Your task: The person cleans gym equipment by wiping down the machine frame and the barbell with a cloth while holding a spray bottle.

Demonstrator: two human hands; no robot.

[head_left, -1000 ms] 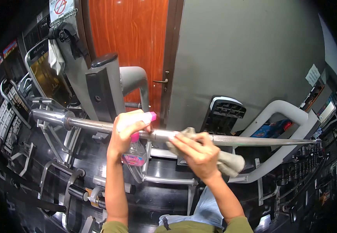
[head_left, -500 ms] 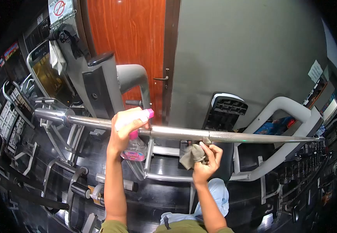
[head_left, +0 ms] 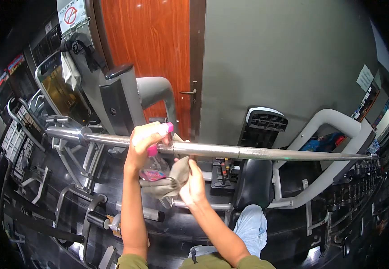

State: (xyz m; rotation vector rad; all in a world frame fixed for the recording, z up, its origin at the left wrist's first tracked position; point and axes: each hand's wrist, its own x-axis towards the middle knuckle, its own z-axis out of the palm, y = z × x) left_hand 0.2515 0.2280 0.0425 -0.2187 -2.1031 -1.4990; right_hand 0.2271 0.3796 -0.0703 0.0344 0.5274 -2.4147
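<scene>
My left hand (head_left: 139, 145) is wrapped round the white head of a clear spray bottle (head_left: 154, 166) with a pink nozzle and a pink label. It is right at the steel barbell (head_left: 266, 153), which runs across the view, and the bottle's body hangs below the bar. Close by on the right, my right hand (head_left: 193, 188) grips a grey-green cloth (head_left: 164, 184) against the bar's underside. A fold of the cloth hangs in front of part of the bottle. Some fingertips of my right hand are hidden behind the bar.
Beyond the bar stand a grey machine frame (head_left: 117, 101), a wooden door (head_left: 147, 40) and a grey wall (head_left: 284, 54). A black padded seat (head_left: 252, 184) is below the bar. Dumbbells (head_left: 351, 193) line the right side, and more machines stand at left.
My right hand has slid left along the bar with the cloth, closer to my left hand. My left hand keeps the spray bottle at nearly the same spot.
</scene>
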